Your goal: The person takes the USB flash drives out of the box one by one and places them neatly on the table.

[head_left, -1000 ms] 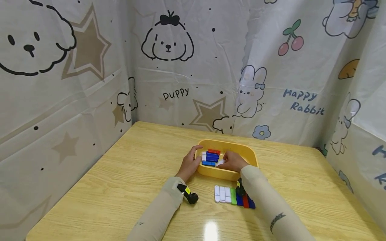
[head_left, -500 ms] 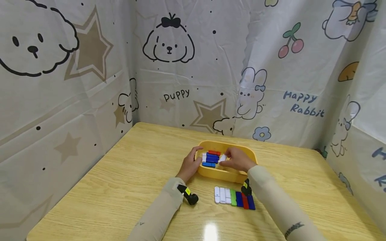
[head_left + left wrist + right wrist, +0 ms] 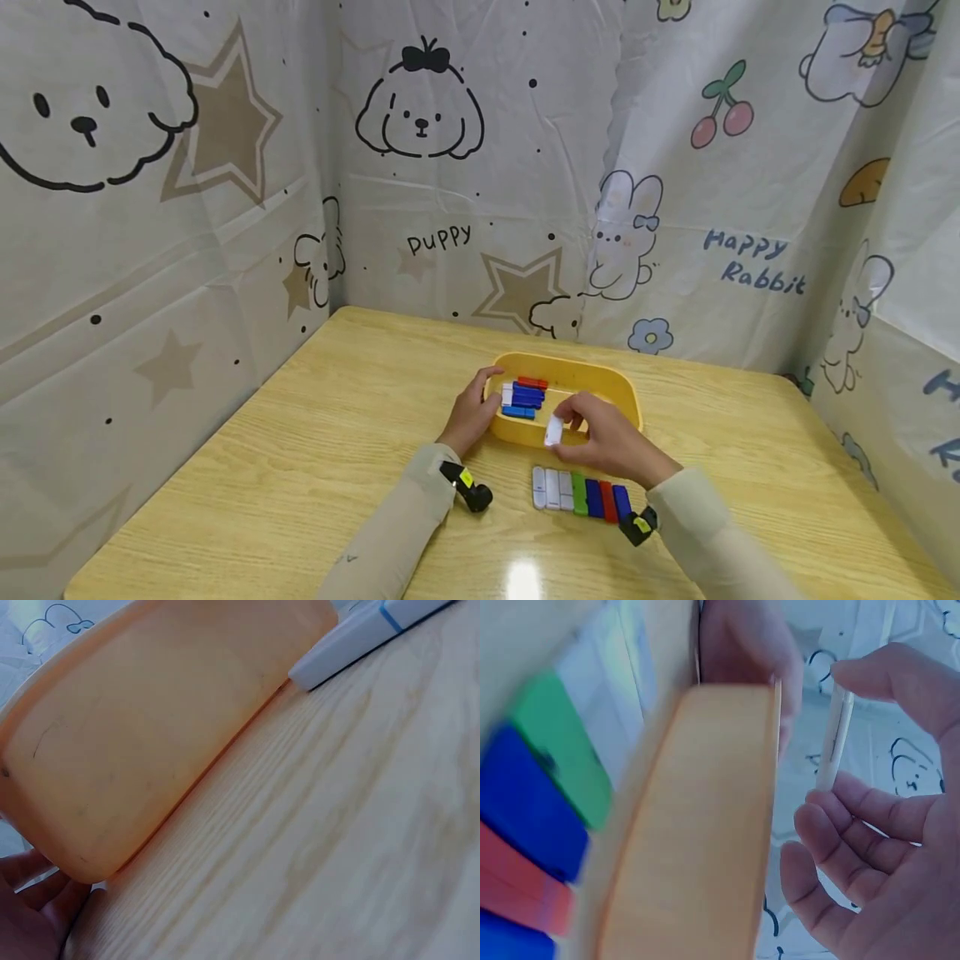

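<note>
My right hand pinches a flat white stick, shaped like a USB stick, between thumb and fingertips. It is held up over the near rim of a yellow plastic bin. In the right wrist view the stick shows edge-on, the other fingers curled below it. My left hand holds the bin's left end. From the left wrist, its fingers show against the outside of the bin's corner. Inside the bin at left lie a red stick, dark blue sticks, a lighter blue one and a white one.
In front of the bin, a side-by-side row on the wooden table has white sticks, a green one, a red one and blue ones. Printed curtains stand behind and at both sides.
My right hand has lifted the white stick from the bin's floor and brought it nearer, over the near rim. My left hand stays at the bin's left end.
</note>
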### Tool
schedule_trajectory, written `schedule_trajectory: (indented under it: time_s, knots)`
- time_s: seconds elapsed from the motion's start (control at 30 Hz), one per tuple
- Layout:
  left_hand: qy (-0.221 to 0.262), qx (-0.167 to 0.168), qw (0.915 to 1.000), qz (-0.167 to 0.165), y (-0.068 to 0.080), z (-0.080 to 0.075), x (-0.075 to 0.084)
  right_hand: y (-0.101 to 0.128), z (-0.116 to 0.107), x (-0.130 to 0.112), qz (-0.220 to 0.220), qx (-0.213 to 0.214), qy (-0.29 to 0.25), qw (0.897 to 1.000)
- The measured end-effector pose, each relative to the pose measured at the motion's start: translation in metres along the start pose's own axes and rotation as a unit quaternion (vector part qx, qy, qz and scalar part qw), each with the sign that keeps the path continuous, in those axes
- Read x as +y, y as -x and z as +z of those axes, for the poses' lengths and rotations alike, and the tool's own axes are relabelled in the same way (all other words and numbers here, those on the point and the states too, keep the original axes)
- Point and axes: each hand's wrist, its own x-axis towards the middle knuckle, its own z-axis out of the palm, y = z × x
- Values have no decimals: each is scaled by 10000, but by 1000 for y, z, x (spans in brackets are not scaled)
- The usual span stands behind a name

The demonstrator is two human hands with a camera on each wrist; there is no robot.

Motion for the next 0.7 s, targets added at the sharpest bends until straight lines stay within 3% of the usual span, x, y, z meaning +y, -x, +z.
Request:
schedule_trajectory:
  time_s: [0.13,0.37,0.7]
  knots:
    - [-53,9,10000,-7,-2,0,0,17,9,-5,-80,-149,-212,9996]
    - [-48,42,10000,38,-2,0,1,36,26,-2,-605,-374,-310,9970]
    - [-42,31,10000,48,-1,0,1,45,39,-5,-407,-1009,-18,9941]
